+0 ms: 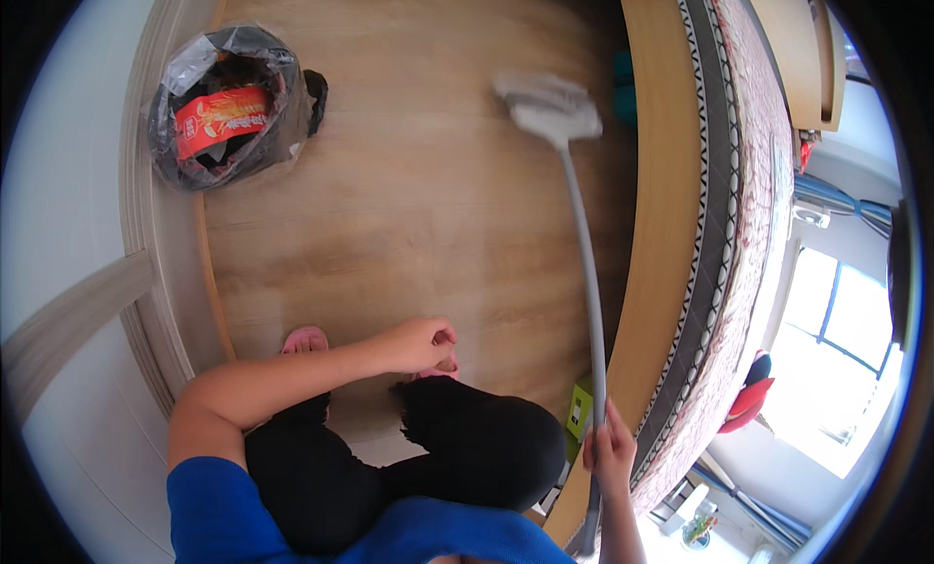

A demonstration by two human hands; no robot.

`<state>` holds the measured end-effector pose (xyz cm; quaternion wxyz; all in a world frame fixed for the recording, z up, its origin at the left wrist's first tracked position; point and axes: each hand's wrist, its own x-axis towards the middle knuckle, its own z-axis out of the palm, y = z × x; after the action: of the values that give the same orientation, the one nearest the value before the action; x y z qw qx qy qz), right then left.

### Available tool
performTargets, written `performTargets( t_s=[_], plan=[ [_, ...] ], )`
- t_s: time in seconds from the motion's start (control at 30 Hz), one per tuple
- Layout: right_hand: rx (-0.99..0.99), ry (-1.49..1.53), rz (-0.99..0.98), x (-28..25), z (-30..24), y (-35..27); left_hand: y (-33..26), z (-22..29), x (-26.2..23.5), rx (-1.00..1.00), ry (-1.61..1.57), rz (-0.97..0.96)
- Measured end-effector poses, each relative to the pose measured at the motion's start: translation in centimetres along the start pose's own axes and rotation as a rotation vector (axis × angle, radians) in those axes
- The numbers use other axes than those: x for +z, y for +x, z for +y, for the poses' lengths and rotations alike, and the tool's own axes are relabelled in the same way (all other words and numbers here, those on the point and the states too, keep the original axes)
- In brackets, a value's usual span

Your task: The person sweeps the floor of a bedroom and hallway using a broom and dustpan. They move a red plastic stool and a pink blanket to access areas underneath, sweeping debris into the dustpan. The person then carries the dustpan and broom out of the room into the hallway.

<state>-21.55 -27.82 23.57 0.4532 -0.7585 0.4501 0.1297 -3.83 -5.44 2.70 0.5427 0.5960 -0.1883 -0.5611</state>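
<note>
My right hand (611,450) is closed around the long grey handle of a broom (584,233), low on the handle beside the bed frame. The broom's pale head (555,109) is at the far right of the floor, close to the bed, and motion smears it, so its bristles cannot be made out. My left arm crosses in front of my body. The left hand (428,344) hangs over the floor with its fingers curled in, and nothing shows in it. Just beyond my knee, that hand partly covers a pink slipper (443,368) on my foot.
A trash bin lined with a clear bag (287,97) stands at the far left by the door frame, a red package (222,117) inside. Along the right runs a bed with a wooden side rail (666,175). A green box (581,408) sits by the rail's near end.
</note>
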Motion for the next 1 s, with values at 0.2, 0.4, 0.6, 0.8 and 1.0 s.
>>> performTargets(
  t_s=[0.2, 0.4, 0.6, 0.8, 1.0],
  plan=[
    [-0.082, 0.091, 0.092, 5.3, -6.2, 16.2, -0.8, 0.7, 1.3, 0.033, -0.074, -0.068],
    [0.015, 0.159, 0.003, 5.7, -4.6, 18.4, -1.7, 0.9, 0.5, 0.061, -0.028, 0.009],
    [0.178, 0.092, 0.044, 0.2, 4.0, 4.5, -1.3, 0.9, 0.8, 0.028, -0.057, -0.044],
    [0.357, 0.100, 0.286, 1.0, 7.1, -6.2, -0.6, 0.6, 2.3, 0.102, 0.050, -0.147],
    [0.105, 0.229, 0.376, 5.1, 10.6, 4.8, -1.0, -0.8, 2.9, 0.194, 0.072, -0.142]
  ],
)
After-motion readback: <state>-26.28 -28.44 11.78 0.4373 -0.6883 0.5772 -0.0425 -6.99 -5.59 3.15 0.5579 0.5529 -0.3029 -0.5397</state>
